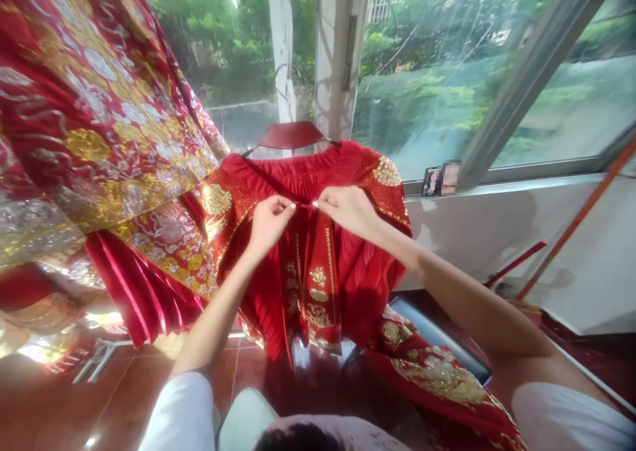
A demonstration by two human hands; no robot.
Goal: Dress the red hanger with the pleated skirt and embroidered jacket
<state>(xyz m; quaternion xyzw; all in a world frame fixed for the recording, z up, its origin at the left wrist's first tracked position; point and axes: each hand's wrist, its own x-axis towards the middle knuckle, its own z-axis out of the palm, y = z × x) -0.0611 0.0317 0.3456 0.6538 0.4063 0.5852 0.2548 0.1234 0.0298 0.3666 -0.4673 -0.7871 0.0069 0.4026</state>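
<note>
By windows [427, 87], hands [271, 222] pinching red jacket [360, 275]

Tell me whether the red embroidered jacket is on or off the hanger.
On. The hanger shows above the red embroidered jacket, its dark arms reaching to both shoulders.

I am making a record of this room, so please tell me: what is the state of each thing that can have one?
Left hand: pinching at the jacket's neck front
Right hand: pinching there too
Jacket: on the hanger, front apparently parted at the hem
Robe: hanging, top out of view
Phone: standing on the sill
Window: open or shut, unclear
</note>
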